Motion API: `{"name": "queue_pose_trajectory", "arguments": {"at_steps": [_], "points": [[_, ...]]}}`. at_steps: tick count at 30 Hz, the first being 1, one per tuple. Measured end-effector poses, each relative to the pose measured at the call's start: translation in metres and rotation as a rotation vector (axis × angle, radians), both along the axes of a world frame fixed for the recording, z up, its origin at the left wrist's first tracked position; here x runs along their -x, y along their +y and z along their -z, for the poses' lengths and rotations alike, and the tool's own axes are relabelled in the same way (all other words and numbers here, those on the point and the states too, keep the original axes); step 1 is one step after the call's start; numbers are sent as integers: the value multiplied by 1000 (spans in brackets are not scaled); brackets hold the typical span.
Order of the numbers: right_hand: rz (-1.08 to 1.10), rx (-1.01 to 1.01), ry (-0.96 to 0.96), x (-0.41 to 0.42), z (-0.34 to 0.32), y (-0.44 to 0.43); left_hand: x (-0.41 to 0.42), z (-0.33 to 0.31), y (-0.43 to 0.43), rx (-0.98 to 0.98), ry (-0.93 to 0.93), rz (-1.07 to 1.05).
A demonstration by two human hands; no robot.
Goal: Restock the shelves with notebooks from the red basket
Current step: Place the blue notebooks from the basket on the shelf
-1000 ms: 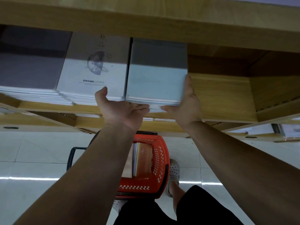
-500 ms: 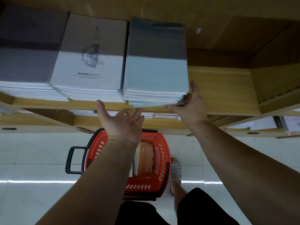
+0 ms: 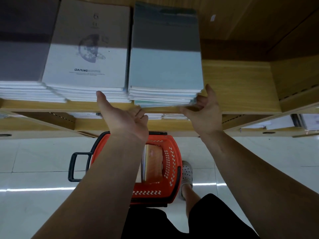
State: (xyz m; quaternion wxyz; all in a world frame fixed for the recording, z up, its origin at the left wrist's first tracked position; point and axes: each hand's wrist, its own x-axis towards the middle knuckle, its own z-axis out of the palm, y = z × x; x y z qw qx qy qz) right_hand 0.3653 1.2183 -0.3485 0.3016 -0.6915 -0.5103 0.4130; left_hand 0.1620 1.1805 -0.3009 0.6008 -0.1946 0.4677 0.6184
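Note:
A stack of light blue notebooks [image 3: 165, 69] lies on the wooden shelf [image 3: 238, 87], next to a white stack [image 3: 86, 66] printed "DARING". My left hand [image 3: 124, 118] is open, palm up, just in front of the shelf edge below the two stacks, holding nothing. My right hand [image 3: 205, 111] is open at the blue stack's front right corner, fingers curled near its lowest notebooks; whether they touch is unclear. The red basket [image 3: 170, 171] stands on the floor below my arms with several notebooks [image 3: 151, 163] upright inside.
A grey stack [image 3: 22, 54] fills the shelf's left end. The shelf's right part is bare wood up to a side panel [image 3: 296, 78]. Lower shelves [image 3: 269, 123] hold more paper goods. My foot in a grey clog [image 3: 187, 173] is right of the basket on white tiles.
Both hands have come back from the blue stack toward the shelf edge; the left hand has turned palm up and let go. The view has tilted, showing more of the shelf top.

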Motion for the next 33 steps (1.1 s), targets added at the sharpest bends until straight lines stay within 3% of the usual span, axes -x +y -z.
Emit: {"name": "queue_pose_trajectory", "arguments": {"at_steps": [7,12,20,25,29,33], "points": [[91,15,125,6,2,-4,-19,-2,-11,-185,-76,-170],[185,2,235,26,4,-9,-6,4,-3,-273,-74,-128],[7,75,275,7,-29,-4,-2,21,-17,-203,57,-25],[237,192,548,15,-53,31,1,19,-10,-142,142,102],[99,162,557,29,-58,51,-1,16,-4,-99,176,206],[4,188,609,23,-56,59,-7,4,6,-26,207,161]]}}
